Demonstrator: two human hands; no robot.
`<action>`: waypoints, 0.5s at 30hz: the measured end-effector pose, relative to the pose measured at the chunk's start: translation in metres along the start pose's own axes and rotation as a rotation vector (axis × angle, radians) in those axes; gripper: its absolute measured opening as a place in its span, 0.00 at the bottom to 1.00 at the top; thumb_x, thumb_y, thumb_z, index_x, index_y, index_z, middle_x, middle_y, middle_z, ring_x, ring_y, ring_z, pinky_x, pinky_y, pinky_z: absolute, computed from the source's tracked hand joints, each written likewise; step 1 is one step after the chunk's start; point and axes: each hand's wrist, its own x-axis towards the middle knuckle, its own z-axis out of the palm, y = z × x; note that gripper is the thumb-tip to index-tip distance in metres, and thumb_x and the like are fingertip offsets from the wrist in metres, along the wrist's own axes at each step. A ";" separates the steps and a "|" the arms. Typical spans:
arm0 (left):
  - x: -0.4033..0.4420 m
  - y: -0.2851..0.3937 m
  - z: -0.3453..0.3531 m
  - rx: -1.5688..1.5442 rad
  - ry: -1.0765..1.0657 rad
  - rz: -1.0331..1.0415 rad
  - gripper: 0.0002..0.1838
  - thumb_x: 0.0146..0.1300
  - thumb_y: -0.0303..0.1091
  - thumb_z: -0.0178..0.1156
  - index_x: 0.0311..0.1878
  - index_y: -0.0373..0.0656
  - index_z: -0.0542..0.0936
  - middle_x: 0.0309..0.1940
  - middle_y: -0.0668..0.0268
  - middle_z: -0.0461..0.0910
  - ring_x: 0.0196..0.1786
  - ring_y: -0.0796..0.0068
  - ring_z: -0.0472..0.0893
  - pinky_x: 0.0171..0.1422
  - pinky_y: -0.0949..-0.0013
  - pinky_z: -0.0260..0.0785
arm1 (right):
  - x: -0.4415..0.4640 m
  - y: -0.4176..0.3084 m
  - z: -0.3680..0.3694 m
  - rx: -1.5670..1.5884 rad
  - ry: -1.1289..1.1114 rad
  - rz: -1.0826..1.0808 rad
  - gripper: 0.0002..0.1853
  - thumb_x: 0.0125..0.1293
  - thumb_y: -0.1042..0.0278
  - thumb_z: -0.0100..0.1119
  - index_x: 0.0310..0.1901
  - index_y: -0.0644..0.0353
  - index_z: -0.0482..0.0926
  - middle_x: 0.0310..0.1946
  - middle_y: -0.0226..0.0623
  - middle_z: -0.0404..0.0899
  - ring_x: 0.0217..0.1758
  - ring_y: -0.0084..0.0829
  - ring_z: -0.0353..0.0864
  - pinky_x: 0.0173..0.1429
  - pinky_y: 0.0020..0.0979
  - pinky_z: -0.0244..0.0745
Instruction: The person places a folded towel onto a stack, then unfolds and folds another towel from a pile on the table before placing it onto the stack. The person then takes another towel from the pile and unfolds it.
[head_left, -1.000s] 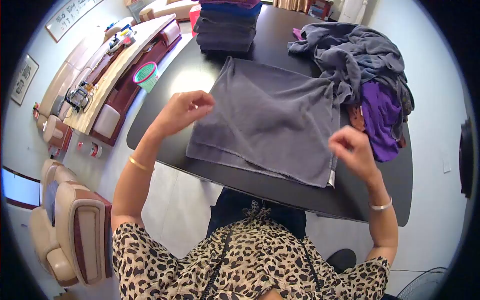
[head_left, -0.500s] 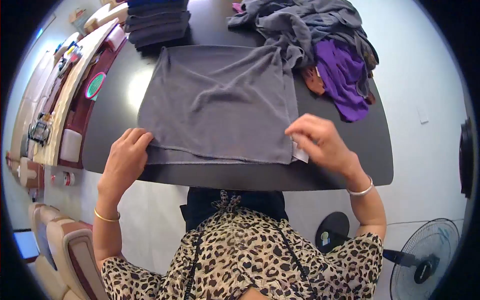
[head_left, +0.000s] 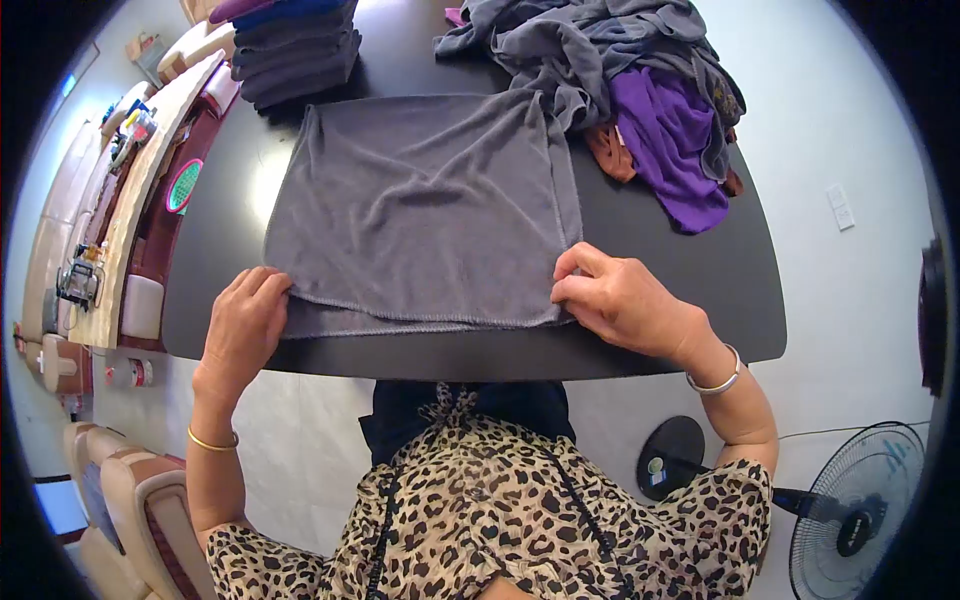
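A grey towel [head_left: 420, 215] lies doubled over on the dark table, its near layers slightly offset so that a lower strip shows along the front. My left hand [head_left: 247, 315] pinches the towel's left edge close to the near left corner. At the near right corner my right hand [head_left: 625, 300] has its fingers closed on the right edge of the towel. Soft creases run across the middle of the cloth. The white tag at that right corner is hidden behind my right hand.
A stack of folded cloths [head_left: 297, 55] stands at the far left of the table [head_left: 690, 270]. A loose heap of grey cloths [head_left: 610, 40] with a purple cloth [head_left: 670, 150] lies at the far right. A fan [head_left: 855, 525] stands on the floor at the right.
My right hand has moved slightly left and closed on the towel's right edge, covering the white tag. My left hand stays at the left corner. The view has shifted a little.
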 end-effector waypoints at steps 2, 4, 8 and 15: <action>0.000 -0.005 -0.001 -0.097 -0.023 -0.035 0.06 0.56 0.20 0.56 0.39 0.36 0.76 0.35 0.55 0.78 0.41 0.53 0.78 0.47 0.59 0.71 | 0.006 0.000 -0.004 0.143 0.149 -0.018 0.08 0.54 0.80 0.58 0.38 0.61 0.77 0.39 0.41 0.75 0.35 0.40 0.80 0.39 0.36 0.76; 0.002 -0.014 -0.002 -0.161 -0.031 -0.067 0.06 0.57 0.20 0.56 0.39 0.35 0.76 0.34 0.55 0.78 0.41 0.54 0.78 0.46 0.60 0.71 | 0.016 0.004 -0.017 0.152 0.185 0.050 0.08 0.55 0.81 0.56 0.37 0.63 0.77 0.35 0.41 0.75 0.33 0.36 0.80 0.36 0.33 0.75; 0.014 -0.039 -0.010 -0.138 0.131 -0.117 0.07 0.58 0.19 0.56 0.41 0.34 0.77 0.34 0.55 0.78 0.39 0.57 0.79 0.44 0.61 0.71 | 0.042 0.026 -0.031 0.461 0.380 0.234 0.07 0.58 0.81 0.52 0.37 0.66 0.76 0.28 0.32 0.76 0.27 0.14 0.74 0.30 0.20 0.69; -0.009 -0.032 -0.011 0.074 0.401 0.088 0.10 0.58 0.18 0.57 0.43 0.35 0.78 0.38 0.56 0.81 0.41 0.58 0.81 0.44 0.63 0.74 | 0.009 0.007 -0.021 0.104 0.310 0.065 0.13 0.51 0.85 0.58 0.40 0.63 0.76 0.36 0.37 0.76 0.39 0.32 0.79 0.42 0.30 0.74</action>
